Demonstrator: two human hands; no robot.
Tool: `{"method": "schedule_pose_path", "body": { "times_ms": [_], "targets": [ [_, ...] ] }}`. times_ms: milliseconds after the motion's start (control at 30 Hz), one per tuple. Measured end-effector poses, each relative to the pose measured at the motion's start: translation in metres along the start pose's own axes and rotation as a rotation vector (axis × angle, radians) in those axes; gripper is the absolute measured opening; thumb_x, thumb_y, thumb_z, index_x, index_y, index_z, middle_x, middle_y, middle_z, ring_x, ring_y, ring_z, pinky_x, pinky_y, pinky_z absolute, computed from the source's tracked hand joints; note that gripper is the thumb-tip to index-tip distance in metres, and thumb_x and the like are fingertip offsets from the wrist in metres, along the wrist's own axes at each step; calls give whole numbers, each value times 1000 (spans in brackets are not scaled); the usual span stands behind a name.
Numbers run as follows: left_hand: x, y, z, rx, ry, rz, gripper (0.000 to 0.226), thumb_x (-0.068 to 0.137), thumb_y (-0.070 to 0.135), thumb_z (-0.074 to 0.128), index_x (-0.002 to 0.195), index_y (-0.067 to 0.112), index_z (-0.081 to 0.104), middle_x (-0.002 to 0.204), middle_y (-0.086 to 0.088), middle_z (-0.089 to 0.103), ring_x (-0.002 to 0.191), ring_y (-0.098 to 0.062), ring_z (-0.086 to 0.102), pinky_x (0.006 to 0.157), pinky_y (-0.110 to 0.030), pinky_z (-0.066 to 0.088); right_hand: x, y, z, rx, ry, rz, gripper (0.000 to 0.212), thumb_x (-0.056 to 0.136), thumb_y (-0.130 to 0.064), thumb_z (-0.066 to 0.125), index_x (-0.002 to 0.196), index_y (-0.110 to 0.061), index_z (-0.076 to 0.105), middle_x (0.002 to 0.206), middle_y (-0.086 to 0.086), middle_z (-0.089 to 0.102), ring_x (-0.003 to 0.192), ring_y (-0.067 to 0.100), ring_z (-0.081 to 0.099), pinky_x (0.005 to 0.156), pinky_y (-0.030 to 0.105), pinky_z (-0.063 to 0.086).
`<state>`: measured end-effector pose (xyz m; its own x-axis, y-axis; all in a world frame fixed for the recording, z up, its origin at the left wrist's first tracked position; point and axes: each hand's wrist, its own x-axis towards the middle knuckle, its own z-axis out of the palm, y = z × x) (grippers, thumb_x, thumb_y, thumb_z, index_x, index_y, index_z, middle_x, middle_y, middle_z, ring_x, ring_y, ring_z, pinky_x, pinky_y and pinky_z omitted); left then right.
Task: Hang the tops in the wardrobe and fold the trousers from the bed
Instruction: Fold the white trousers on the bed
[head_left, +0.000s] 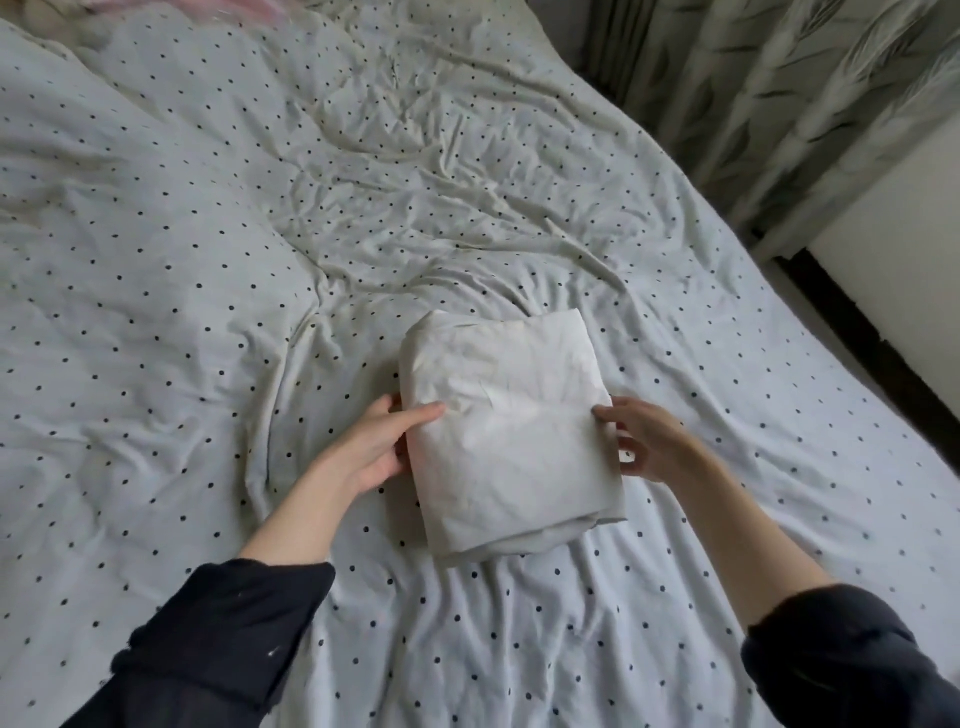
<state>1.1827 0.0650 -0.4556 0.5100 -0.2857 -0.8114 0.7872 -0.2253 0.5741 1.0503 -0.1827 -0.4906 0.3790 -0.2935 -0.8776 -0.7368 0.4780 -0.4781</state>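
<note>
A pair of white trousers (511, 431), folded into a thick rectangle, lies on the polka-dot bed cover (208, 260) near the middle of the view. My left hand (374, 452) grips its left edge, thumb on top and fingers tucked under the side. My right hand (649, 441) is at the right edge, thumb touching the top and fingers curled at the side of the fold. Both forearms come in from the bottom in dark sleeves.
The wrinkled cover spreads far to the left and back. A pink cloth (208, 8) shows at the top edge. Leaf-patterned curtains (779, 104) hang at the upper right, above a white wall (909, 249) and a dark gap beside the bed.
</note>
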Motion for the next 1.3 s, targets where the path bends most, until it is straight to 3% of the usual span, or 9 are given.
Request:
{"method": "schedule_pose_path", "body": {
  "times_ms": [267,400,467,633,800,1000,1200,1300],
  "targets": [
    [-52,-4,12,91,-159,72,72,63,13,77,127,11,44,116,-14,62,105,-29,61,89,-45,50,-77,23,-36,84,-12,-56,11,87,-14,63,82,-23,59,80,-2,58,70,16,53,61,30,47],
    [-93,-5,31,212,-340,110,70,61,17,76,124,15,45,113,-15,63,98,-30,63,70,-43,55,-145,47,-71,150,13,-151,12,86,-16,66,91,-20,56,94,1,61,81,18,58,71,33,51],
    [-110,-8,41,269,-425,133,67,62,18,74,123,15,46,109,-14,65,90,-27,65,61,-37,54,-181,66,-85,169,54,-182,10,86,-16,65,94,-17,59,97,3,62,83,18,60,68,32,52],
    [-175,-32,84,431,-703,157,62,61,18,73,118,18,51,102,-12,67,83,-25,67,61,-37,56,-289,150,-121,319,239,-269,17,87,-18,64,104,-17,63,97,2,63,79,17,62,62,29,52],
    [-237,-78,143,562,-968,139,62,63,12,73,120,18,52,102,-10,70,82,-25,69,58,-36,55,-385,254,-147,543,435,-321,13,87,-17,63,98,-22,62,89,-1,66,72,14,62,60,27,52],
    [-336,-170,227,777,-1234,119,50,75,6,68,121,16,52,99,-7,71,79,-20,69,56,-34,56,-512,384,-167,760,710,-337,7,90,-17,59,94,-24,60,81,-3,66,71,14,60,56,26,49],
    [-461,-256,305,907,-1563,137,58,64,18,78,116,22,53,99,-2,71,82,-21,69,68,-40,58,-643,488,-182,974,996,-417,6,89,-14,60,90,-21,60,76,1,66,58,14,62,50,25,49],
    [-532,-305,345,943,-1699,129,57,63,17,81,113,21,55,98,-4,69,78,-21,67,64,-37,57,-707,536,-194,1042,1140,-459,9,89,-13,60,84,-22,61,72,2,64,54,15,60,51,26,47]
  ]
}}
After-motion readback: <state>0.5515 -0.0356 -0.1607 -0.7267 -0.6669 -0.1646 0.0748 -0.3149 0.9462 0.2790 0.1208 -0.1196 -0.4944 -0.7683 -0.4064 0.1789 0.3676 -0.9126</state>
